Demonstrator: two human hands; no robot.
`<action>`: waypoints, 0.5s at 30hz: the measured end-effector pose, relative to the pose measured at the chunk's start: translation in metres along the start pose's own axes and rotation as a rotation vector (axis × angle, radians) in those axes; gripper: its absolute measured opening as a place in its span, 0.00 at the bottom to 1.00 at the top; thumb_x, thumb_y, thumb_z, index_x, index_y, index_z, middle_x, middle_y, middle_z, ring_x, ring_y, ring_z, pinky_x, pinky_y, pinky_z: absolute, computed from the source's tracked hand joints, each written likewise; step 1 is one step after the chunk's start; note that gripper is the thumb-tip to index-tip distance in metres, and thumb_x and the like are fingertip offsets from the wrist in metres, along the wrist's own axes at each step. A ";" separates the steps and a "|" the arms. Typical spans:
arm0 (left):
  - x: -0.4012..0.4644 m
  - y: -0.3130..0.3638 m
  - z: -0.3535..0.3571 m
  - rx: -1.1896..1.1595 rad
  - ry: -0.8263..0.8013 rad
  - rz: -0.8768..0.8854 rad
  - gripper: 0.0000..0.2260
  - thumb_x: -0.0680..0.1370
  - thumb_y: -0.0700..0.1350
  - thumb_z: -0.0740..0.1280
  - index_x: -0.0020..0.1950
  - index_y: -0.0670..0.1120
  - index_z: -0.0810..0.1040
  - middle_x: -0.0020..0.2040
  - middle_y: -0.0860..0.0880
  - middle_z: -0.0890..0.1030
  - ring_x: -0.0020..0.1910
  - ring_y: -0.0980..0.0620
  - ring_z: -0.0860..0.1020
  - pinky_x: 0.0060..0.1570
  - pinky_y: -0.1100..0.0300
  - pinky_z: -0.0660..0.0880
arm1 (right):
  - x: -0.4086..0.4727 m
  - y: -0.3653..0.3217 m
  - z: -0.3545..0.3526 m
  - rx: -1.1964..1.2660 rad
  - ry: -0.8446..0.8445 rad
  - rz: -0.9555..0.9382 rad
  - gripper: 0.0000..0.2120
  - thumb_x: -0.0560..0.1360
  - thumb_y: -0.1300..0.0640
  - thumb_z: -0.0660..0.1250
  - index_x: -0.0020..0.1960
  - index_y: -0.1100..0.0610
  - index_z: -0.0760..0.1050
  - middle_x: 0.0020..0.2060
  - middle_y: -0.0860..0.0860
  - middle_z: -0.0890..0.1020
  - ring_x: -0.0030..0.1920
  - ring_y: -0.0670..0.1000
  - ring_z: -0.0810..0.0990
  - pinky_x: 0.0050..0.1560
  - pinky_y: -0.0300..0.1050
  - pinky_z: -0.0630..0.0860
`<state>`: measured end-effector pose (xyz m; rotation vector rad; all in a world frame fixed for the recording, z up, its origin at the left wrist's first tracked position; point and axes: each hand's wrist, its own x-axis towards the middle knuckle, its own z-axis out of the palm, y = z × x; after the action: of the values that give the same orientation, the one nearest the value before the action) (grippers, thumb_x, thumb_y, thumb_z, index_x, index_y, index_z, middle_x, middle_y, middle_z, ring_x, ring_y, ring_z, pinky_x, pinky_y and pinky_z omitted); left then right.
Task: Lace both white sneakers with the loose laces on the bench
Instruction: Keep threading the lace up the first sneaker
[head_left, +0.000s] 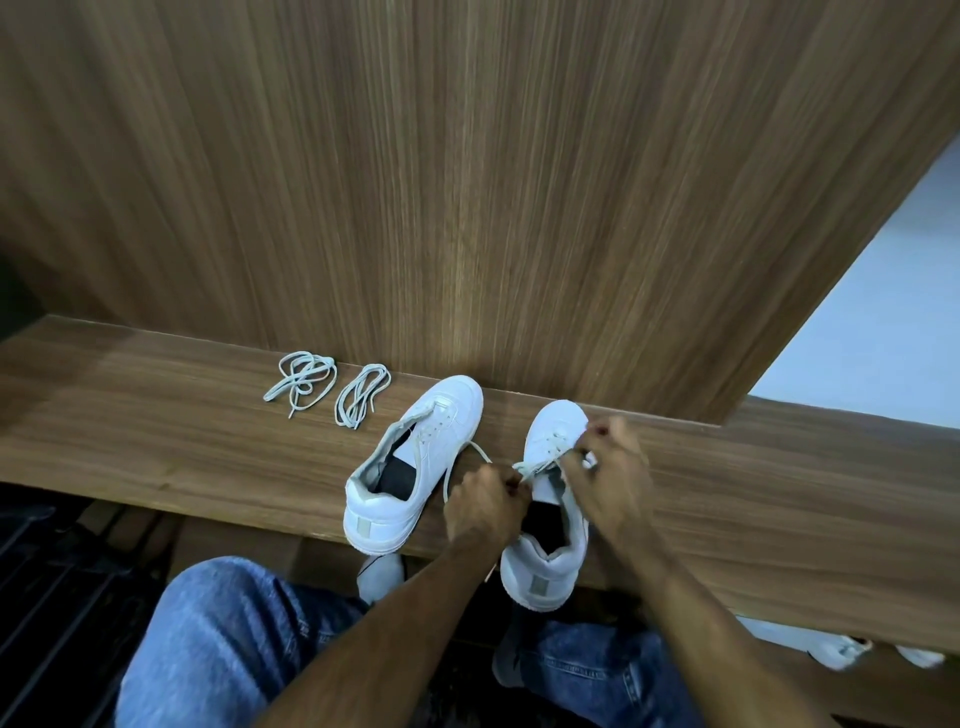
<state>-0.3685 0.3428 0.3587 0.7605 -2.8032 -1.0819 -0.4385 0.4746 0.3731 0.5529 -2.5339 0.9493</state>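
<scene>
Head view: left grip (485, 506) and right grip (605, 460) each pinching lace (540, 464) over right sneaker (550, 519), on table (156, 415).

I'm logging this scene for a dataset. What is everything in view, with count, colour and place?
Sneakers: 2, white, on the bench; left sneaker unlaced, right sneaker being laced.
Lace in work: 1, pale grey, across the right sneaker.
Loose lace bundles: 2, pale grey, on the bench left of the sneakers.
Bench: 1, brown wood.
Wall panel: 1, brown wood, behind the bench.
Other shoes: white, low right, partly hidden.
Jeans: blue, bottom.
Left hand: pinches the lace.
Right hand: pinches the lace over the sneaker.
</scene>
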 end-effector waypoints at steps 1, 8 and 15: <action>0.000 0.000 0.001 -0.002 -0.002 -0.015 0.14 0.75 0.59 0.64 0.53 0.54 0.82 0.51 0.47 0.83 0.52 0.43 0.80 0.50 0.54 0.77 | 0.005 -0.001 -0.009 0.189 0.131 0.107 0.10 0.68 0.57 0.64 0.37 0.62 0.79 0.46 0.51 0.75 0.46 0.49 0.78 0.47 0.44 0.75; 0.004 -0.003 0.006 0.059 0.005 -0.043 0.19 0.75 0.61 0.63 0.53 0.48 0.81 0.52 0.45 0.82 0.53 0.43 0.80 0.51 0.54 0.75 | 0.005 0.012 -0.035 0.253 0.232 0.313 0.09 0.69 0.51 0.69 0.45 0.56 0.75 0.48 0.52 0.71 0.46 0.51 0.75 0.48 0.44 0.70; 0.002 -0.002 0.005 0.081 0.010 -0.020 0.18 0.76 0.61 0.62 0.53 0.49 0.81 0.52 0.45 0.82 0.53 0.43 0.79 0.51 0.53 0.75 | -0.022 0.006 0.006 -0.385 -0.271 -0.111 0.14 0.70 0.49 0.69 0.54 0.51 0.79 0.61 0.53 0.75 0.62 0.58 0.74 0.63 0.58 0.70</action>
<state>-0.3706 0.3434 0.3531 0.7999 -2.8528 -0.9702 -0.4242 0.4793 0.3556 0.7305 -2.7895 0.3492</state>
